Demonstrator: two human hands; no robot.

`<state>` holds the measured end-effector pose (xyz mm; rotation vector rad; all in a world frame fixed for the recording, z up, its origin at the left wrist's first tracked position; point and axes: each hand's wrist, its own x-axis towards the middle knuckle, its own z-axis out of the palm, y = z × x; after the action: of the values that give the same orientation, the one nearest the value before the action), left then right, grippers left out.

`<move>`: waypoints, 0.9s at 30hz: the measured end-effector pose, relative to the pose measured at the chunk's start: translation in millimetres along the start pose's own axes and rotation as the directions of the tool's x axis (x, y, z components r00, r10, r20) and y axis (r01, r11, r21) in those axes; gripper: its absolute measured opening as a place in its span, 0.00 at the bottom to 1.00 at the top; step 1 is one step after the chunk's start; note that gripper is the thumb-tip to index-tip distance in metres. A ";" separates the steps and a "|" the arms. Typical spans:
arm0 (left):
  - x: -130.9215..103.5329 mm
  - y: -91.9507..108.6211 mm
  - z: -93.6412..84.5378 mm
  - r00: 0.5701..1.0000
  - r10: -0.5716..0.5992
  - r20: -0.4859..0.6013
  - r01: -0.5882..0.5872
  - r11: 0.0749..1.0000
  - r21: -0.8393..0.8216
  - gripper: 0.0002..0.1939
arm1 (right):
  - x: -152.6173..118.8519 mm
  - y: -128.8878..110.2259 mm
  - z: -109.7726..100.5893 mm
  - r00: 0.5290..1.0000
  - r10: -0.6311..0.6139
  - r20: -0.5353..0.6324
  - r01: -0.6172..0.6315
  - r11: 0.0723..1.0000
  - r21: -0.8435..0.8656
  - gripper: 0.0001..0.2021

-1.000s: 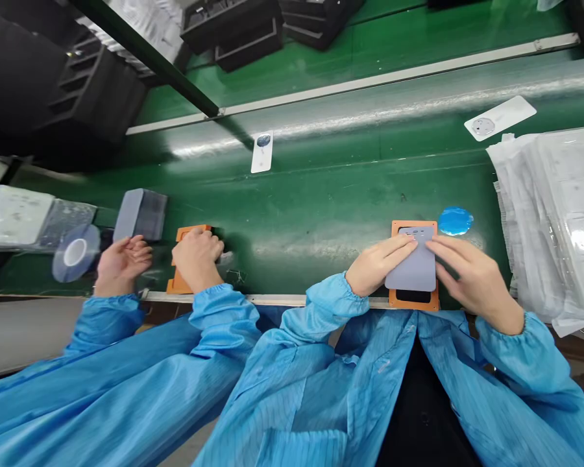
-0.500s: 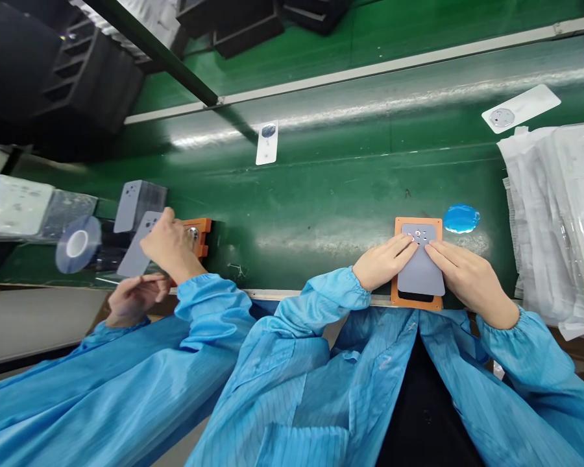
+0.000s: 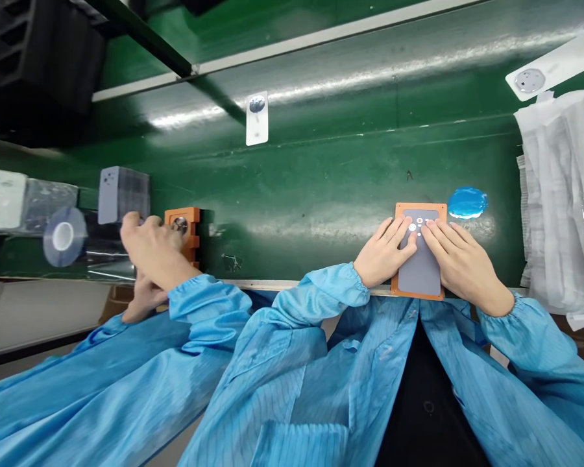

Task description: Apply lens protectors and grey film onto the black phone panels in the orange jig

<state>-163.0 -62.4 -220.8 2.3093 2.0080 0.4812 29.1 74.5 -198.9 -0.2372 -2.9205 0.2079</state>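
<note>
Where the pale front edge (image 3: 292, 285) of the tabletop (image 3: 321, 194) runs closest to the person, one orange jig (image 3: 418, 297) lies against it, with one gray panel (image 3: 418, 272) inside its rim. Both hands are on the panel: the left hand (image 3: 382, 253) lays its fingertips and thumb on the left side, the right hand (image 3: 467, 259) rests spread fingers near the panel's far end. Neither grips it; the fingers are extended. Half a second ago a dark strip showed below the panel in the jig; now the panel covers it.

To the left, a co-worker's two hands (image 3: 156, 253) overlap beside a second jig (image 3: 189, 224); the gray sheet they held earlier is out of sight. Just beyond the person's jig, at its far right corner, lies one blue film (image 3: 467, 202). One wrapped stack (image 3: 559, 207) bounds the right side, apart from the right hand. At far left are one tape roll (image 3: 63, 237), one stack of gray panels (image 3: 108, 194) and a white pack (image 3: 2, 198).

A broad green stretch separates the two jigs and reaches toward two white cards (image 3: 257, 130), one center-left, one upper right. One metal rail (image 3: 321, 39) crosses behind them.
</note>
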 end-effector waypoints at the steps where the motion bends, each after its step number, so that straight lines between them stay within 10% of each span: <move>1: -1.8 1.2 -0.6 1.000 0.001 0.006 -0.001 1.000 0.005 0.18 | -1.2 -1.4 -0.9 1.000 0.000 0.006 0.000 1.000 -0.003 0.32; 10: -12.8 13.7 -9.6 1.000 0.024 0.008 -0.024 0.997 0.075 0.20 | -14.6 -11.3 -5.4 0.998 0.034 0.056 -0.036 0.998 0.044 0.39; 20: -11.9 -19.6 -18.0 0.994 -0.108 0.002 0.098 0.885 -0.455 0.31 | -20.0 2.5 -0.1 0.989 0.092 -0.120 -0.054 0.956 0.288 0.25; 23: -4.8 -10.4 -18.9 0.910 -0.399 -0.117 0.183 0.638 -0.748 0.41 | -21.3 -1.1 -5.0 0.920 0.266 -0.289 -0.053 0.813 0.579 0.19; 27: 23.6 31.9 -21.4 0.846 -0.505 -0.171 -0.031 0.274 -0.961 0.36 | -14.3 -6.7 -3.4 0.680 0.692 -0.241 0.026 0.306 0.952 0.15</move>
<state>-135.3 -48.1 -188.1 1.1018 1.3769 1.7413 42.7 66.0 -197.3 -0.6253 -1.5961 1.4644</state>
